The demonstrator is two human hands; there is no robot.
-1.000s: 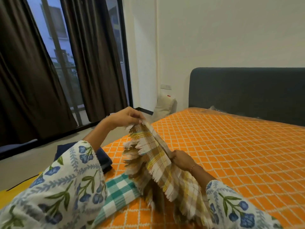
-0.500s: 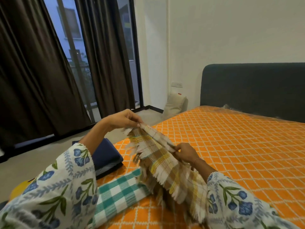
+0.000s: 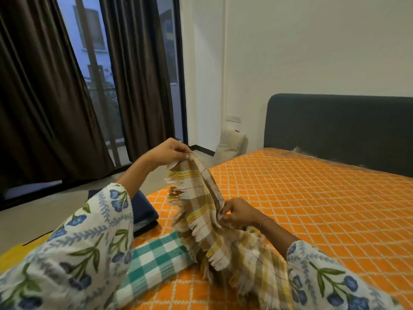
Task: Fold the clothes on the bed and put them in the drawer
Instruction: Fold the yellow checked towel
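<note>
Aloft, plaid cloth (image 3: 201,211) between both grips

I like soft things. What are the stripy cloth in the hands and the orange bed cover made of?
The plaid cloth looks like woven cotton or wool, matte; its edge is frayed into fringe. The orange bed cover looks like nubby tufted or woven fabric with raised white lattice lines.
</note>
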